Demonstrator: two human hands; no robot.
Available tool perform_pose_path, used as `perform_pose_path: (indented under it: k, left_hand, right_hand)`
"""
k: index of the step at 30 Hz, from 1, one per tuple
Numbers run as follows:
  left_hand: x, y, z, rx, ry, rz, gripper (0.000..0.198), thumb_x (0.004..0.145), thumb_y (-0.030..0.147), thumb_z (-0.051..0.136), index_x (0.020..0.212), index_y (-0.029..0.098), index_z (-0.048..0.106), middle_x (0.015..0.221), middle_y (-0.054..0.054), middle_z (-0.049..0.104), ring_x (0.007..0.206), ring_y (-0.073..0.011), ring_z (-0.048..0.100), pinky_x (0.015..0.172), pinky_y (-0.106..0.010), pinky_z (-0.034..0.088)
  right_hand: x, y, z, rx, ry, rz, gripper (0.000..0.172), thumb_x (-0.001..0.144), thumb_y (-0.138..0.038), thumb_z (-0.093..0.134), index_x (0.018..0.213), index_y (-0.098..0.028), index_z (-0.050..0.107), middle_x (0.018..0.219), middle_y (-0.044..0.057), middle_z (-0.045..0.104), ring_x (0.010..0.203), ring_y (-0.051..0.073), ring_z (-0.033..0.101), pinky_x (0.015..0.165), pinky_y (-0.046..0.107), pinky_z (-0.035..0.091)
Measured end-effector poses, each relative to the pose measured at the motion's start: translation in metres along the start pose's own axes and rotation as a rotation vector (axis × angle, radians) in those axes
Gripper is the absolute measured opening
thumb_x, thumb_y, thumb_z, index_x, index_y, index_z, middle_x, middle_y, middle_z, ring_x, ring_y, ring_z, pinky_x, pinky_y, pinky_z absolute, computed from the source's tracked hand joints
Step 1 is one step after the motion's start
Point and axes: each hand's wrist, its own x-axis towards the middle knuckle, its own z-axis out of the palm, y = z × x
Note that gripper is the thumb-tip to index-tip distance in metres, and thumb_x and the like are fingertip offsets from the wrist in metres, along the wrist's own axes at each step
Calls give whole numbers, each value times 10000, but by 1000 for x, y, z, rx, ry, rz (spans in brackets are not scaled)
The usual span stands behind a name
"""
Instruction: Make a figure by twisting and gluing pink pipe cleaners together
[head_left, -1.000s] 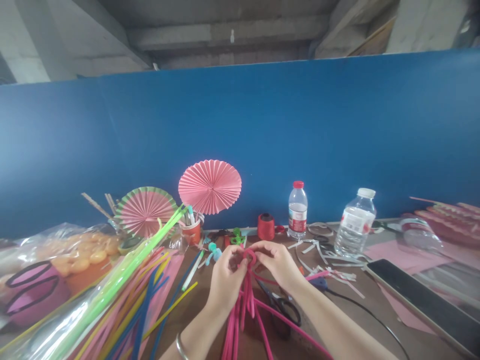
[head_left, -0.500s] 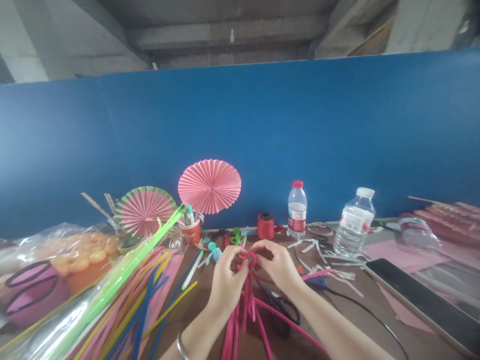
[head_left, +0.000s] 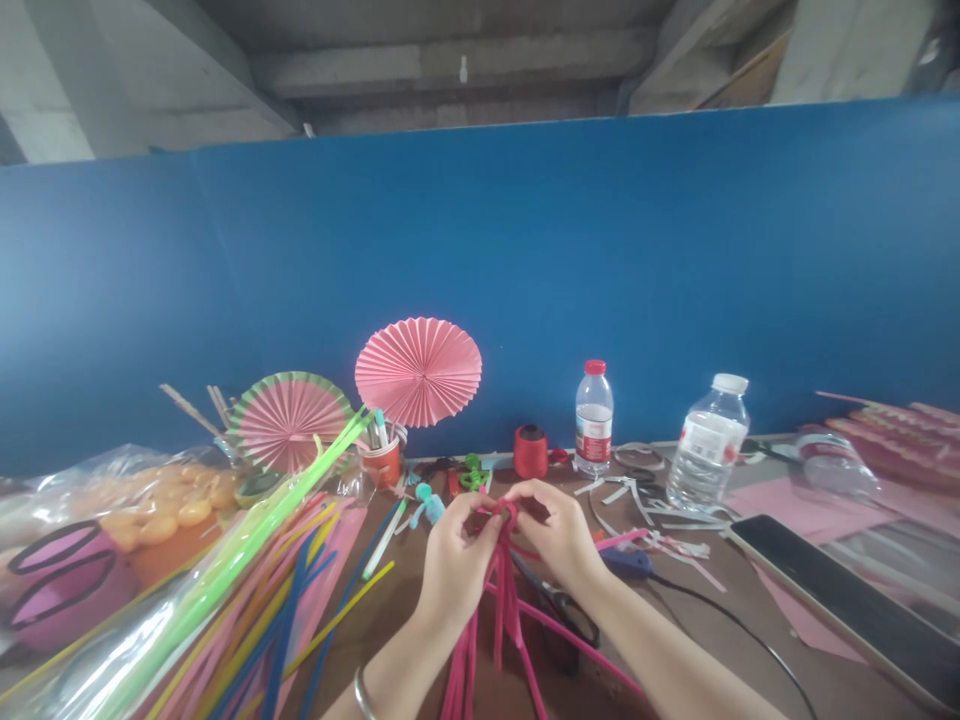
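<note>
Beside the left forearm, a strip of brown tabletop runs along the coloured stems; on the right lies a phone, well apart from the forearm. Wrists angled inward, left hand and right hand pinch the pink stems' looped top, loose ends trailing nearward. Beyond stand two bottles before the blue partition.

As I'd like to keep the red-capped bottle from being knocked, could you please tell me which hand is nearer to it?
The right hand, holding the pink stems in front of the red-capped bottle, slightly leftward. The left hand holds them farther left.
</note>
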Motion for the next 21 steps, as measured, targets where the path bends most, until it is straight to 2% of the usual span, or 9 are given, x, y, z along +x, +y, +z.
perform_pose_path:
  k: [9,21]
  left_hand:
    - [-1,0,2,-12,13,-40,130,768,290,564,802,187,635,787,-26,665,788,-209,621,676,-288,467]
    - [-2,0,1,-75,17,-55,143,774,291,561,849,184,618,791,-22,652,734,-188,617,675,-286,470]
  right_hand:
    - [-1,0,0,-35,19,-23,182,675,-66,495,729,-194,614,692,-15,607,642,148,558,602,234,427]
    - [-5,-1,6,-117,89,-100,93,765,-151,540,794,-205,610,758,24,662,675,178,620,627,261,476]
